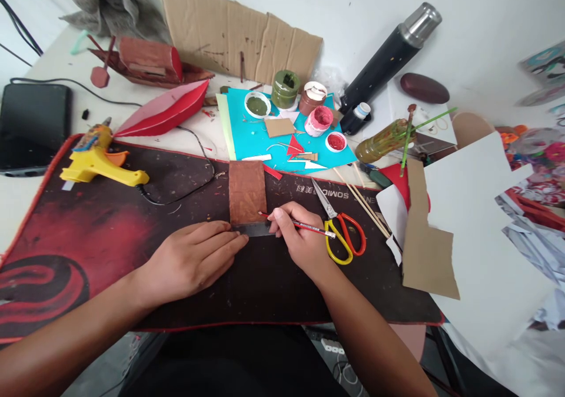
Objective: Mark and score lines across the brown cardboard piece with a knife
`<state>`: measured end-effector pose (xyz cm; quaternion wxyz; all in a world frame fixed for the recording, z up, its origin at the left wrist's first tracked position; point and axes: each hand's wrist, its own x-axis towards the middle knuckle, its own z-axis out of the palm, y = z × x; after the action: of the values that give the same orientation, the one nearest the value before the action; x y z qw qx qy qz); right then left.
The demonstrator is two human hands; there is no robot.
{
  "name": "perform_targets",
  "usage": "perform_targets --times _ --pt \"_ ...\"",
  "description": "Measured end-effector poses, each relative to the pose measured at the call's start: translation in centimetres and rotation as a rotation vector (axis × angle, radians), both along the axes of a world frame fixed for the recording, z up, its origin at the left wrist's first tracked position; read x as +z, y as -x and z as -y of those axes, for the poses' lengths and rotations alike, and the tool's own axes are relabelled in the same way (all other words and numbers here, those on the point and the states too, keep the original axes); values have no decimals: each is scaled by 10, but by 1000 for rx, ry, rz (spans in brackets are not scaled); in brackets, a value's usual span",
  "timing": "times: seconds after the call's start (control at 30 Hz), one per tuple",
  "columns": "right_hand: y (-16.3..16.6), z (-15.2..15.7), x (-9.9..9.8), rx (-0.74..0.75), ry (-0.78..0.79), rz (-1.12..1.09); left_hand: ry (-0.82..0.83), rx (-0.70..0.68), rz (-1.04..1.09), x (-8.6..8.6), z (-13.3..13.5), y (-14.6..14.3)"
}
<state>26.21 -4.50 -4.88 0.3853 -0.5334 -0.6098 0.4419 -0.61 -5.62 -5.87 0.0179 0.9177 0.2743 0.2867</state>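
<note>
As seen from the head camera, the brown card [248,192] lies flat on the dark mat [282,294], between and just beyond the two hands. A ruler [258,230] runs along the card's near edge; whether it overlaps the card cannot be determined.

The left hand [192,260] rests palm down, fingers close together, with its fingertips over the ruler's left end. Its thumb is hidden, so whether it pinches anything cannot be told. The card sits just beyond these fingertips and to their right.

The right hand [302,236] has a narrow grip, thumb and fingers closed around a red pencil [315,229]. The pencil slants left, its tip at the card's near right corner area; contact is not confirmed. The fingers are beside the ruler's right end, and the card lies ahead and to the left of this grip.

Scissors [358,235] with one yellow and one orange handle lie just right of the right hand, blades parted slightly. A yellow glue gun [95,161] is on the mat's left part, well apart from the card.
</note>
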Motion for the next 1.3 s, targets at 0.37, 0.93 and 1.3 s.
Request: perform_targets --times 0.37,0.93,1.3 --pt "0 -1 1 -3 9 2 18 7 17 -2 1 0" --pt "2 -3 4 -7 14 -6 -27 -1 -20 2 -1 -2" --pt "2 -5 2 -13 26 -23 3 8 -11 1 0 -2"
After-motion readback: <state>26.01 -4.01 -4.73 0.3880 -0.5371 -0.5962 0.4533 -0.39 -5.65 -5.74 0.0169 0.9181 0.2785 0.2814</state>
